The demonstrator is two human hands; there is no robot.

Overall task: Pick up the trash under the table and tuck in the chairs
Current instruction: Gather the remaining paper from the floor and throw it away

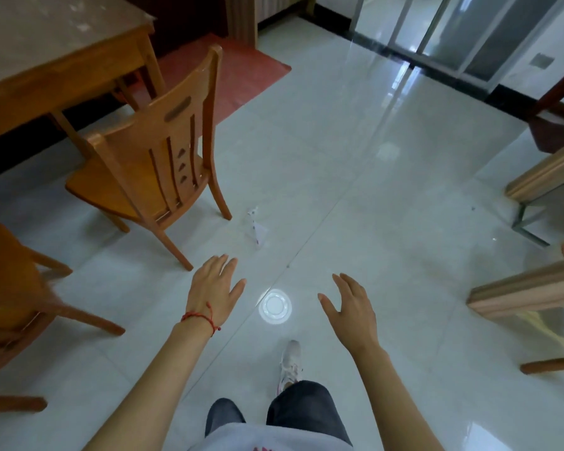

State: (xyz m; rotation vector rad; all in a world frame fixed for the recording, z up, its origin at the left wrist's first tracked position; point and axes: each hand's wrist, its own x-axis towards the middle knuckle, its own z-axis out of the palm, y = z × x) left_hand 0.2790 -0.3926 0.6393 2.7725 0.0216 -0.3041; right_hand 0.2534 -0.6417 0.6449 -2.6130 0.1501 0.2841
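A crumpled piece of white paper trash (256,227) lies on the pale tiled floor, just right of a wooden chair (157,157) that stands pulled out from the wooden table (46,60) at the upper left. A second wooden chair (10,288) stands at the left edge. My left hand (214,288), with a red string at the wrist, hovers open below the chair's rear leg and holds nothing. My right hand (352,307) is also open and empty, further right. The paper lies ahead of both hands, apart from them.
A round ceiling-light reflection (275,307) shines on the floor between my hands. Wooden furniture (528,288) juts in from the right edge. A red mat (228,70) lies beyond the chair. Glass sliding doors (453,34) stand at the back. My shoe (290,362) is below.
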